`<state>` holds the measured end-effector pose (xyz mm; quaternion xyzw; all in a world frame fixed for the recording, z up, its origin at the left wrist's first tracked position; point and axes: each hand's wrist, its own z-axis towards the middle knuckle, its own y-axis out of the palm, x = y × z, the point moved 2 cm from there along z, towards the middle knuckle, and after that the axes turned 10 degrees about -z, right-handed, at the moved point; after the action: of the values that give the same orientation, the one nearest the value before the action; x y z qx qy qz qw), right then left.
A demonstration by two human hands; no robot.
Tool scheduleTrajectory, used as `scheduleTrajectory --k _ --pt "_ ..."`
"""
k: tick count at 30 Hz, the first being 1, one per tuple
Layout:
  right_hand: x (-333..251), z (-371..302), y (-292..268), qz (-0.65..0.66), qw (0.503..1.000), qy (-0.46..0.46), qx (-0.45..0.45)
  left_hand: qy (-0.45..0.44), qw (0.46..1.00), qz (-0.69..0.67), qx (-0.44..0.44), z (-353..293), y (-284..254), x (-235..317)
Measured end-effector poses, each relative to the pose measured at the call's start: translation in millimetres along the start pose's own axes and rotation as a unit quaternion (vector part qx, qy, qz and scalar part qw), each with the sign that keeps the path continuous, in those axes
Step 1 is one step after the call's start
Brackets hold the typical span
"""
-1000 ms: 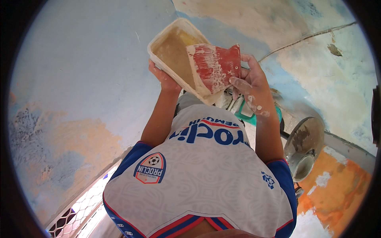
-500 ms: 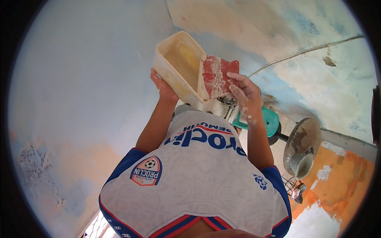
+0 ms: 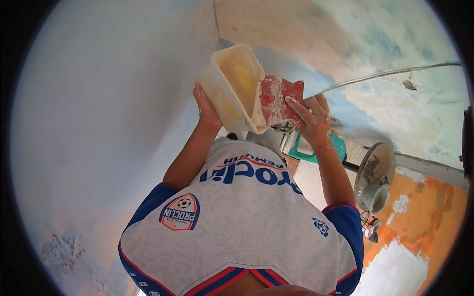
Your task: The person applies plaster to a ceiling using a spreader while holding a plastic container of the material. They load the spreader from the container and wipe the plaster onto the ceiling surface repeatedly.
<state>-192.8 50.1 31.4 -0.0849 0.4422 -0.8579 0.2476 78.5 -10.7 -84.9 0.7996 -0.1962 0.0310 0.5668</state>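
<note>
Putty tub and red scraper held up before a pale blue wall.

The left hand [image 3: 207, 111] is closed around the side of a cream plastic tub [image 3: 232, 86], tilted with its mouth toward the camera. The right hand [image 3: 311, 118] grips a red putty scraper [image 3: 279, 98], fingers wrapped over it, its blade resting on the tub's rim. A standing fan [image 3: 375, 177] stands at lower right.
</note>
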Motion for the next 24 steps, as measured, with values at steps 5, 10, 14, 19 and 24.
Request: scheduleTrajectory --k 5,10,14,19,24 --pt "-0.4 19.4 8.5 -0.006 0.997 -0.004 0.072 0.001 0.999 -0.037 -0.023 -3.3 -6.4 9.7" --pt "15.2 35.9 60.9 0.238 0.953 0.154 0.108 0.053 0.998 -0.010 -0.011 2.3 -24.4 25.1" --pt "32.1 54.8 131.9 0.284 0.916 0.282 0.007 0.102 0.994 -0.014 0.022 -11.6 -29.6 41.7" --pt "65.1 45.8 292.8 0.203 0.924 0.323 -0.001 0.110 0.990 -0.034 0.082 -18.7 -48.5 40.0" --pt "46.6 75.8 358.2 0.161 0.929 0.333 -0.008 0.123 0.977 -0.045 0.166 -32.9 -66.5 36.1"
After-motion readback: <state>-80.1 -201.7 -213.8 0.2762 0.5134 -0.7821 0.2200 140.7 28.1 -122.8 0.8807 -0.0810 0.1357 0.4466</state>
